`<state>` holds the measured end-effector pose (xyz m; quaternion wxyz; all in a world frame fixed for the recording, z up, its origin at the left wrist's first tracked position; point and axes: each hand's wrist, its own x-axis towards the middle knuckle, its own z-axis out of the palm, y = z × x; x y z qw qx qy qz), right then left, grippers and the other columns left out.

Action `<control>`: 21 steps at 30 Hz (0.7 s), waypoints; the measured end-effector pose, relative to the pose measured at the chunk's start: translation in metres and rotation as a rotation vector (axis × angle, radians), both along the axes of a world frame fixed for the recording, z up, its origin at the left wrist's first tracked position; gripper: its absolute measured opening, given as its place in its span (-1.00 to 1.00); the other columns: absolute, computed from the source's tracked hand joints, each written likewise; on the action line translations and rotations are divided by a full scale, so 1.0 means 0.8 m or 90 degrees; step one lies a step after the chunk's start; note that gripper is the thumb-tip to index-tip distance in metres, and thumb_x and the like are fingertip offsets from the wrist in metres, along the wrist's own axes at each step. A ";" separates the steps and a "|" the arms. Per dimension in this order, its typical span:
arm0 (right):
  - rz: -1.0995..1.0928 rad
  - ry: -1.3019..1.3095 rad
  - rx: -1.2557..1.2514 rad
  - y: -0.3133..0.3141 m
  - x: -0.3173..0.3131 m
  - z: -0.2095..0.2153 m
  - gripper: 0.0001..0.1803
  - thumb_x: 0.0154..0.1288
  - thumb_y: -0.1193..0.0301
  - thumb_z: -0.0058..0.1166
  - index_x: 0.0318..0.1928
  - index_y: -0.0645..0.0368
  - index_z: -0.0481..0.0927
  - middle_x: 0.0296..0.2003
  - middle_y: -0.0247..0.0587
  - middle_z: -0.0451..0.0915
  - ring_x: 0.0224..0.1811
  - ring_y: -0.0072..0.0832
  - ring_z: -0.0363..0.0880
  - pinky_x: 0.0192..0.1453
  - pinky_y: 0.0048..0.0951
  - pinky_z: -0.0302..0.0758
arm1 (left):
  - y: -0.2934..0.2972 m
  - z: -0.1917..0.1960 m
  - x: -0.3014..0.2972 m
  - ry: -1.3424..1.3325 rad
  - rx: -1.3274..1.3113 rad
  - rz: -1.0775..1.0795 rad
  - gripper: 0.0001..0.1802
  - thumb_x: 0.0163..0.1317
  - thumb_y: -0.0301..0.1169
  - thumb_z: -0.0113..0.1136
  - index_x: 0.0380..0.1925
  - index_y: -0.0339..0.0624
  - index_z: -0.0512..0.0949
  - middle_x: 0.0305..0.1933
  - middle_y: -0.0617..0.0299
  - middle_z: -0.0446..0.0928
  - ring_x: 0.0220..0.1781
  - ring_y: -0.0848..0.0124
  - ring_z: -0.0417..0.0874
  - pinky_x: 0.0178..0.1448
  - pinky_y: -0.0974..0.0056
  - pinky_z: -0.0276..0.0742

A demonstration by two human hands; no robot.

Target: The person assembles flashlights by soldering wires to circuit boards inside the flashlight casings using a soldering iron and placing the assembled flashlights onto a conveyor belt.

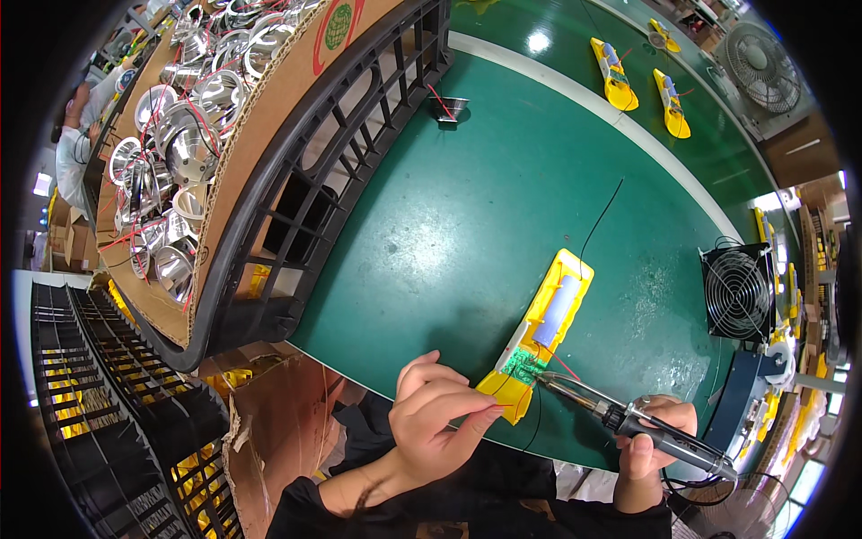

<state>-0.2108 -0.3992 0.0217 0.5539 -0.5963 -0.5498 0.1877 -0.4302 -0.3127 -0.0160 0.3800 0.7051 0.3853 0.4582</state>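
Note:
A yellow plastic housing half (513,393) lies on the green bench, slanting away from me. In it sit a pale blue cylindrical battery cell (558,312) and a small green circuit board (523,366). My right hand (658,437) grips a soldering iron (669,437), its tip at the right edge of the board. Thumb and forefinger of my left hand (442,415) are pinched on a thin red wire (505,406) beside the housing's near end. A black wire (603,216) stretches from the far end, and a short red wire (564,366) sticks out beside the board.
To the left, a cardboard box (256,108) full of shiny reflector cups rests in a black plastic crate (314,180). One reflector cup (449,110) stands on the bench. A small black fan (738,289) is at the right; more yellow housings (614,76) lie beyond a pale strip.

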 end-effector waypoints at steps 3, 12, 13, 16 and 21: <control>0.042 -0.028 -0.010 -0.003 0.006 -0.002 -0.64 0.01 0.22 0.15 -0.41 0.22 0.32 -0.69 -0.26 0.44 -0.74 -0.46 0.42 -0.63 -0.52 0.40 | -0.001 0.003 -0.001 0.021 0.004 -0.004 -0.87 -0.20 -0.49 0.30 -0.57 -0.15 0.55 -0.35 0.20 0.44 -0.33 0.36 0.43 0.04 0.12 0.26; 0.078 -0.044 0.032 0.005 0.001 0.000 -0.66 0.00 0.27 0.15 -0.41 0.25 0.32 -0.70 -0.25 0.44 -0.76 -0.42 0.43 -0.65 -0.48 0.40 | 0.001 0.015 0.013 0.130 -0.013 0.030 -0.90 -0.26 -0.44 0.26 -0.63 -0.04 0.55 -0.08 0.10 0.38 -0.09 0.21 0.36 -0.08 0.25 0.24; 0.089 -0.038 0.031 0.007 0.000 0.000 -0.66 -0.01 0.29 0.15 -0.40 0.26 0.33 -0.70 -0.25 0.43 -0.76 -0.42 0.43 -0.66 -0.48 0.40 | 0.002 0.016 0.013 0.138 -0.020 0.022 -0.90 -0.26 -0.44 0.26 -0.64 -0.04 0.54 -0.09 0.10 0.38 -0.09 0.21 0.36 -0.07 0.25 0.24; 0.107 -0.032 0.024 0.009 0.001 0.000 -0.68 -0.02 0.31 0.15 -0.41 0.27 0.33 -0.70 -0.24 0.43 -0.76 -0.41 0.44 -0.66 -0.48 0.41 | 0.003 0.016 0.013 0.154 -0.020 0.021 -0.91 -0.26 -0.43 0.25 -0.65 -0.04 0.54 -0.08 0.11 0.38 -0.09 0.21 0.35 -0.06 0.25 0.23; 0.150 -0.058 -0.003 0.010 0.006 0.001 -0.68 -0.03 0.33 0.15 -0.41 0.28 0.34 -0.69 -0.21 0.45 -0.74 -0.40 0.46 -0.65 -0.48 0.43 | 0.003 0.016 0.014 0.160 -0.022 0.016 -0.92 -0.26 -0.44 0.25 -0.67 -0.06 0.54 -0.07 0.09 0.35 -0.09 0.22 0.34 -0.05 0.24 0.22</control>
